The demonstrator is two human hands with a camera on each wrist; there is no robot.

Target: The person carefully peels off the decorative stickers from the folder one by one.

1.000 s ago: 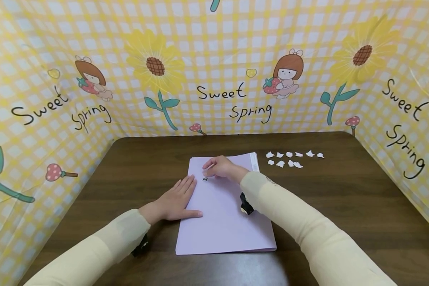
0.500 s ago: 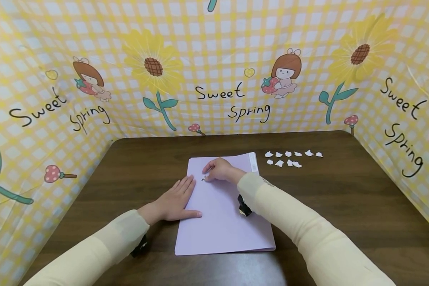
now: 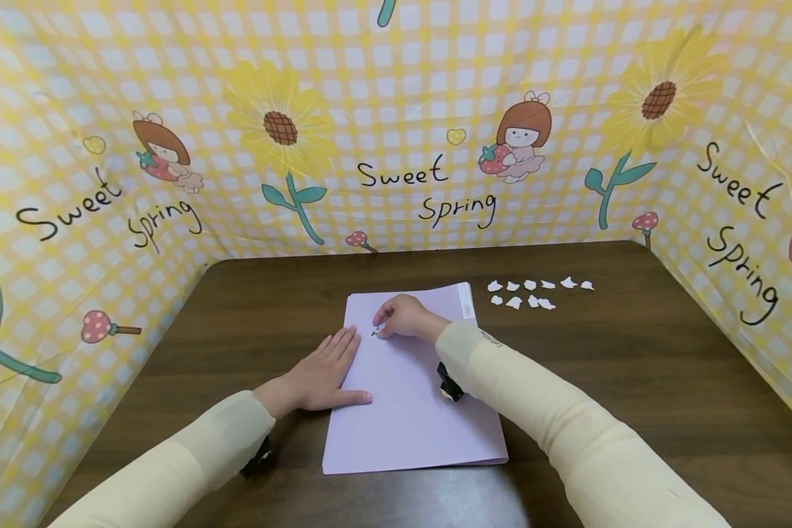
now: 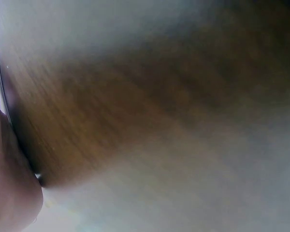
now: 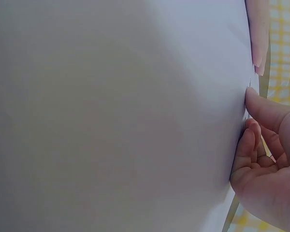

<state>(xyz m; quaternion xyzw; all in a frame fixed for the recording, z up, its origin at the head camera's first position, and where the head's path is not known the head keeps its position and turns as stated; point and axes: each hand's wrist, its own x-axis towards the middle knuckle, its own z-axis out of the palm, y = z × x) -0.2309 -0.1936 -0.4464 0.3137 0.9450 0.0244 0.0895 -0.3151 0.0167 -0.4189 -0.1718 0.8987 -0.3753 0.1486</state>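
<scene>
A pale purple folder (image 3: 416, 411) lies on the brown table in the head view. My left hand (image 3: 320, 374) rests on its left edge, fingers straight and thumb spread over the cover. Near the folder's upper left, my right hand (image 3: 405, 317) has its fingers curled and its thumb low against the cover. Between thumb and fingers it pinches a small black-and-white cutout (image 3: 373, 333), mostly covered. In the right wrist view the right hand (image 5: 268, 150) touches the folder's surface (image 5: 135, 116). The left wrist view is blurred, with part of the left hand (image 4: 12, 193) at its edge.
Several small white paper scraps (image 3: 530, 285) lie in two rows right of the folder. A white label (image 3: 466, 301) sits at the folder's top right corner. A yellow checked cloth (image 3: 396, 95) walls in the table (image 3: 600, 381) at the back and sides.
The right thumb and fingers have shifted slightly around the small cutout, which has turned and shows less now. The left hand has stayed on the folder. The head view has drifted slightly.
</scene>
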